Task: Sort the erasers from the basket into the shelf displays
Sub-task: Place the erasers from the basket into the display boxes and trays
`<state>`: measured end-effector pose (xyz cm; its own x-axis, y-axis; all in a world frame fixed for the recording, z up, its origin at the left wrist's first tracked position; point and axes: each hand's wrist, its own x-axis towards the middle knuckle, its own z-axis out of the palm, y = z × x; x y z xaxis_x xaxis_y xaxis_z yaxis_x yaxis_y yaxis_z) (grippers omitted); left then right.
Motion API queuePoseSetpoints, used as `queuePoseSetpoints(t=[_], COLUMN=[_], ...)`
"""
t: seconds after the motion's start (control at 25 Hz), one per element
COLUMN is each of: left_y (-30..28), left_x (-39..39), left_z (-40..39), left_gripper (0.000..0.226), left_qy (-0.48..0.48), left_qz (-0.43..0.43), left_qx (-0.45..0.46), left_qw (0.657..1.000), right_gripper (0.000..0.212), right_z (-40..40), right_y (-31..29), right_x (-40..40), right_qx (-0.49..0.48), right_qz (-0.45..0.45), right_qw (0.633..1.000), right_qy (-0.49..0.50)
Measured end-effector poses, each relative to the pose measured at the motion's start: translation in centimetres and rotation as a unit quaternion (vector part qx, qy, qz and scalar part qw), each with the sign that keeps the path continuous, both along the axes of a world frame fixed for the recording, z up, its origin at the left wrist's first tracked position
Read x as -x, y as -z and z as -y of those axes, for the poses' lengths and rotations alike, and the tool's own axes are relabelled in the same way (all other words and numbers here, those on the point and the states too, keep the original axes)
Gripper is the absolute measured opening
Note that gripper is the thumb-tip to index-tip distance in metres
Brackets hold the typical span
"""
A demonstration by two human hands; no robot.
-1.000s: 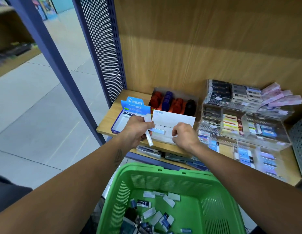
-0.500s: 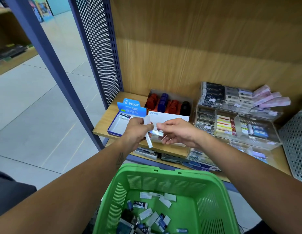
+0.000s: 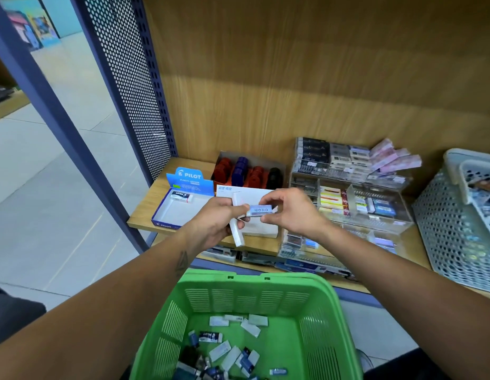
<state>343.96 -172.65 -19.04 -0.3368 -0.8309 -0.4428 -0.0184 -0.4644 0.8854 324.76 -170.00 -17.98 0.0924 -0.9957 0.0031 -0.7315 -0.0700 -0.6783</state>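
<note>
A green basket (image 3: 320, 319) below my arms holds several loose erasers (image 3: 227, 352). My left hand (image 3: 213, 223) grips a long white eraser (image 3: 237, 234) and touches the left end of a blue MONO eraser (image 3: 261, 210). My right hand (image 3: 290, 212) pinches that MONO eraser between thumb and fingers. Both hands hover in front of a white display box (image 3: 261, 229) on the wooden shelf (image 3: 145, 212). Left of it, a blue PILOT display box (image 3: 180, 212) holds one eraser (image 3: 181, 196).
A box of red, blue and black items (image 3: 249, 171) stands behind the white box. Clear acrylic tiers (image 3: 356, 198) with packaged erasers fill the shelf's right side. A grey perforated basket (image 3: 455, 223) sits at far right. A blue perforated panel (image 3: 134, 83) bounds the shelf's left.
My right hand lifted off the white box and came to my left hand, and now pinches the MONO eraser. The view has shifted, bringing the grey basket into sight.
</note>
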Motion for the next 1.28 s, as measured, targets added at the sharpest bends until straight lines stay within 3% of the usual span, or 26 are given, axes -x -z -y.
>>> queuePoseSetpoints(t=[0.16,0.32,0.52,0.68,1.04,1.28], left_y=[-1.3,-1.9,-0.6,0.3,0.6,0.2], left_x=[3.2,7.3,10.5,12.3,14.4,14.3], left_z=[-1.0,-2.5,-4.2,-4.9,-5.8,-6.1], left_gripper=[0.021,0.022,0.025,0.022,0.013,0.016], left_qy=[0.023,0.064,0.083,0.078,0.092,0.081], left_qz=[-0.017,-0.007,0.004,-0.009,-0.026,-0.04], left_qx=[-0.002,-0.004,-0.013,-0.024,-0.031,-0.043], left_qw=[1.0,0.998,0.996,0.997,0.995,0.995], right_gripper=[0.028,0.033,0.026,0.023,0.016,0.028], right_z=[-1.4,-5.0,-9.1,-10.9,-11.0,-11.4], right_y=[-2.2,-2.8,-1.8,-0.5,1.4,3.0], right_x=[6.4,14.1,19.7,20.8,20.3,18.8], right_qx=[0.023,-0.036,-0.133,-0.159,-0.16,-0.175], right_qz=[-0.074,-0.157,-0.301,-0.367,-0.403,-0.494], right_qw=[0.996,0.978,0.936,0.909,0.894,0.847], right_qy=[0.042,0.13,0.129,0.122,0.113,0.093])
